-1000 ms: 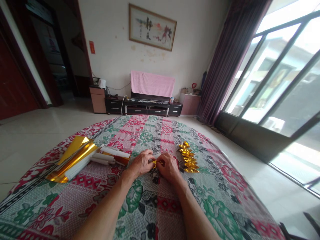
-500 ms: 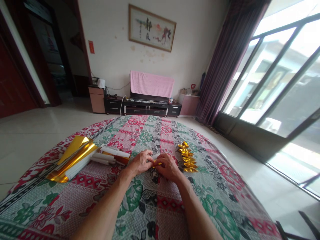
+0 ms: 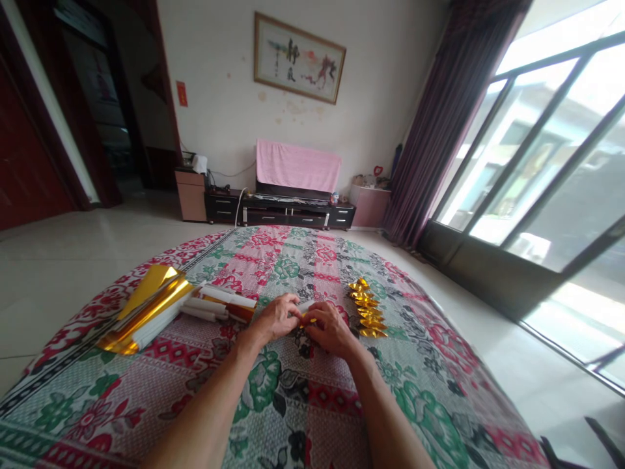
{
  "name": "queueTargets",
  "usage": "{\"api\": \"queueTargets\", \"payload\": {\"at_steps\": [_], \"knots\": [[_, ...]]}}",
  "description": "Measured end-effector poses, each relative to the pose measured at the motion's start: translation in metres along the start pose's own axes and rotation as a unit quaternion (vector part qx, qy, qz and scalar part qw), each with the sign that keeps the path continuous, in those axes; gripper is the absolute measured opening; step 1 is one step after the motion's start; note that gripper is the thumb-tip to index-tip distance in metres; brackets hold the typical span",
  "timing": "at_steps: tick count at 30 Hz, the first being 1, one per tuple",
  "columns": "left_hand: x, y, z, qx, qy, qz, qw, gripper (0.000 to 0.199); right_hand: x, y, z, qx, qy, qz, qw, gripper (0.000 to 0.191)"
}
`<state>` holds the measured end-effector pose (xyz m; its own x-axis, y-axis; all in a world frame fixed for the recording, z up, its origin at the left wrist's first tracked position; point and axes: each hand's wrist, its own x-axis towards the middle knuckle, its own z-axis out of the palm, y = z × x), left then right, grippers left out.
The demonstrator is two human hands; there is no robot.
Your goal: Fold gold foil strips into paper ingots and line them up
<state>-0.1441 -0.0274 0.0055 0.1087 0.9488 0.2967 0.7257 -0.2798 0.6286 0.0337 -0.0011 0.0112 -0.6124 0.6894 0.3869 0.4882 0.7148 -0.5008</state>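
Observation:
My left hand (image 3: 279, 318) and my right hand (image 3: 329, 327) meet over the middle of the table, their fingertips pinched on a small piece of gold paper (image 3: 307, 319). A white part of it shows behind the fingers; most of the piece is hidden by them. Right of my right hand stands a row of folded gold paper ingots (image 3: 370, 312). To the left of my left hand lie rolled white-backed paper tubes (image 3: 208, 307), beside a stack of shiny gold foil sheets (image 3: 151, 306) that curl at the edges.
A patterned floral cloth (image 3: 273, 254) covers the round table. Beyond it, a low black cabinet (image 3: 288, 216) carries a television under a pink towel (image 3: 299, 166). A dark curtain (image 3: 434, 124) and large glass panes are at the right.
The view has shifted slightly. Both hands keep their pinch on the gold paper with hardly any visible movement, and the ingots and sheets lie as before.

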Motion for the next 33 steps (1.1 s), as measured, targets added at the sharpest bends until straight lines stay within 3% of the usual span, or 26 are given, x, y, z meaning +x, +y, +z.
{"api": "queueTargets", "payload": {"at_steps": [8, 17, 27, 33], "knots": [[0.000, -0.002, -0.004, 0.010, -0.045, 0.009, 0.999, 0.021, 0.004, 0.000, 0.003, 0.001, 0.007, 0.020, 1.000, 0.015], [-0.001, -0.002, -0.002, 0.007, -0.023, 0.028, 0.999, 0.014, 0.000, -0.003, 0.006, -0.035, 0.043, 0.010, 0.998, 0.013], [0.000, -0.002, -0.001, 0.023, -0.017, 0.035, 0.999, 0.015, 0.003, -0.011, 0.007, -0.072, 0.043, 0.044, 0.996, 0.007], [-0.002, -0.001, -0.005, 0.008, -0.019, 0.022, 1.000, 0.012, 0.004, -0.012, 0.009, -0.075, 0.050, 0.059, 0.994, 0.013]]}}
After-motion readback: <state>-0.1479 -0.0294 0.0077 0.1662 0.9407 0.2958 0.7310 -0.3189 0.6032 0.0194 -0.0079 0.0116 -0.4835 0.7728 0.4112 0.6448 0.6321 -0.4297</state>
